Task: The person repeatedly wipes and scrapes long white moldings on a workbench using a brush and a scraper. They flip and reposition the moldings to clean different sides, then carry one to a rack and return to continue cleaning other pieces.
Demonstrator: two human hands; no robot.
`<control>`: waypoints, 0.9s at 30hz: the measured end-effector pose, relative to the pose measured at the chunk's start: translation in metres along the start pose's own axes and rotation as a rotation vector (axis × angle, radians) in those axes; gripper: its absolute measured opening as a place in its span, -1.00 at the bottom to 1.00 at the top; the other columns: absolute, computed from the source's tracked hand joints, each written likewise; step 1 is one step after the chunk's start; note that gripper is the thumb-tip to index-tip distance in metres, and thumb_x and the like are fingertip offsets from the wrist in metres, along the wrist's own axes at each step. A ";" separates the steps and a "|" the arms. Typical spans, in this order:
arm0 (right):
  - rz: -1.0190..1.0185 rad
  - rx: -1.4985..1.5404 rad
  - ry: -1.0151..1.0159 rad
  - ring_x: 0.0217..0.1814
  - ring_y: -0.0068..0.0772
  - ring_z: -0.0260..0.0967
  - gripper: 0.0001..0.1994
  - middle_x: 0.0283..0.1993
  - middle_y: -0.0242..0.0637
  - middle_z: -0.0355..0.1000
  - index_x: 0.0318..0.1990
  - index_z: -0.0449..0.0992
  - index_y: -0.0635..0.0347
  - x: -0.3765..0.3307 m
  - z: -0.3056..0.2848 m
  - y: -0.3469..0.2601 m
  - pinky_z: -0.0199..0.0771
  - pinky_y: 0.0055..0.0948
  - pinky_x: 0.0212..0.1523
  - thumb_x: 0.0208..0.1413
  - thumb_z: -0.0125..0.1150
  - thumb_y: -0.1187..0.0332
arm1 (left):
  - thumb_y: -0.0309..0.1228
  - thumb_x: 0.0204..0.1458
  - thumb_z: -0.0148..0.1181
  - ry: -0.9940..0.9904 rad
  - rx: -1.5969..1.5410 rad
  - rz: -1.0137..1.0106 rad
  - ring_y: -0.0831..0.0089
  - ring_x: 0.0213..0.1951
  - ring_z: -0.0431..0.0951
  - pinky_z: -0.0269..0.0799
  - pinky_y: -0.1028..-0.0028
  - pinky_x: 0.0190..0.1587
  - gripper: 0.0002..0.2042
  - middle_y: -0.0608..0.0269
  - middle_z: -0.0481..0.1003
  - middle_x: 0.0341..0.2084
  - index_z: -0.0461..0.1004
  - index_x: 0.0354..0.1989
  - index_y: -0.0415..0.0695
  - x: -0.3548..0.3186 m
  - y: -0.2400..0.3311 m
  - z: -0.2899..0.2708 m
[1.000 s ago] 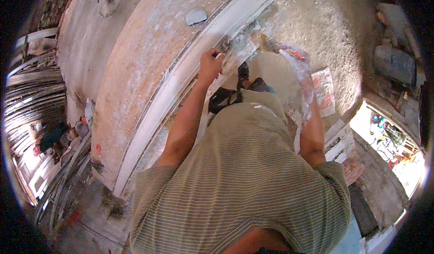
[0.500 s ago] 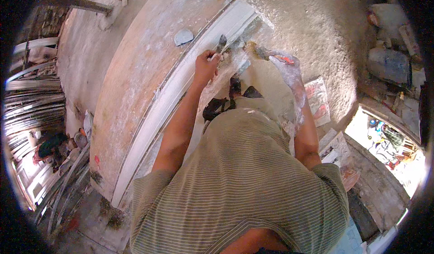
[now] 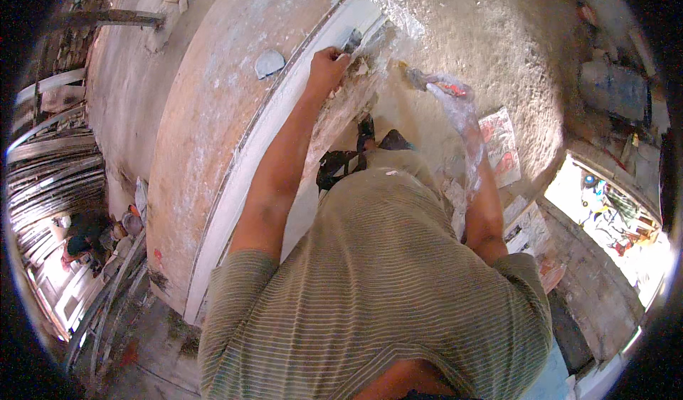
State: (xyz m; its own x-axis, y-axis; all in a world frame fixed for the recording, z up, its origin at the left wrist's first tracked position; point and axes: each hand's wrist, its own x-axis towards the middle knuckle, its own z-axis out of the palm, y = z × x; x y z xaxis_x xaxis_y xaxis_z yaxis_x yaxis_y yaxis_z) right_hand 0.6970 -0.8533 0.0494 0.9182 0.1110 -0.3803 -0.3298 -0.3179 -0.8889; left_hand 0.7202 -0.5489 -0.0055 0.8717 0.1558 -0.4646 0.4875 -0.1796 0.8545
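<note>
My left hand is closed over a long white moulded strip, with a small dark, leaf-shaped blade showing past the fingertips; its handle is hidden in the fingers. Whitened with powder, my right hand is wrapped round a brush with a red-orange handle and yellowish tip, which points left toward the strip's ragged side. The white strip curves along the edge of a brown, white-smeared board. On this board, left of my left hand, lies a flat grey half-round piece.
Rough plastered ground spreads at the right, with a printed sheet beside my right forearm. Stacked long strips stand at the far left, near a person. A bright opening is at the right.
My left hand has moved slightly up, with the small blade now farther up along the strip. My right hand and the brush stay nearly in place, the brush tip slightly farther right.
</note>
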 end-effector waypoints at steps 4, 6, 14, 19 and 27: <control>0.017 -0.006 0.024 -0.04 -0.54 0.43 -0.83 -0.12 -0.38 0.55 -0.15 0.60 0.19 0.011 -0.011 0.012 0.41 -0.49 0.04 0.09 0.27 0.43 | -0.34 0.02 0.19 -0.009 0.022 0.000 0.43 -0.80 0.41 0.29 0.39 -0.77 -0.76 0.17 0.45 -0.70 0.51 -0.32 -0.32 0.015 -0.009 0.000; 0.022 0.046 0.058 -0.03 -0.53 0.43 -0.83 -0.11 -0.38 0.54 -0.15 0.60 0.18 0.017 -0.015 0.015 0.41 -0.49 0.05 0.09 0.26 0.44 | -0.37 0.02 0.19 0.031 0.188 0.127 0.41 -0.80 0.41 0.31 0.37 -0.75 -0.76 0.15 0.43 -0.73 0.51 -0.30 -0.35 0.024 0.011 0.012; -0.077 0.063 0.112 -0.01 -0.53 0.42 -0.82 -0.08 -0.35 0.53 -0.13 0.60 0.18 0.018 -0.038 0.014 0.40 -0.48 0.06 0.10 0.24 0.48 | -0.36 0.02 0.22 -0.027 0.240 0.238 0.42 -0.71 0.47 0.39 0.36 -0.61 -0.73 0.02 0.57 -0.45 0.52 -0.17 -0.30 0.025 0.003 0.013; -0.011 -0.050 0.264 -0.02 -0.54 0.41 -0.84 -0.09 -0.36 0.53 -0.16 0.60 0.19 -0.011 -0.060 0.017 0.39 -0.51 0.05 0.09 0.25 0.49 | -0.29 0.09 0.18 -0.233 0.327 0.081 0.46 -0.76 0.41 0.35 0.38 -0.65 -0.71 0.12 0.51 -0.59 0.50 -0.10 -0.21 0.036 0.026 -0.015; -0.008 -0.072 0.358 -0.07 -0.59 0.40 -0.83 -0.15 -0.44 0.51 -0.15 0.57 0.19 -0.031 -0.071 0.066 0.36 -0.56 0.02 0.12 0.23 0.39 | -0.33 0.11 0.16 -0.159 0.189 -0.003 0.52 -0.78 0.39 0.24 0.47 -0.78 -0.71 0.18 0.47 -0.60 0.42 -0.07 -0.26 -0.003 0.040 -0.013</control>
State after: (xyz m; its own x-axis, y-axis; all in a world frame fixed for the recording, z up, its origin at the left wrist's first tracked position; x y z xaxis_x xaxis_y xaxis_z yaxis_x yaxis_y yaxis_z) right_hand 0.6626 -0.9446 0.0201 0.9436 -0.2189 -0.2486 -0.3176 -0.3848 -0.8666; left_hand 0.7361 -0.5445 0.0332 0.8599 0.0049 -0.5105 0.4778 -0.3599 0.8014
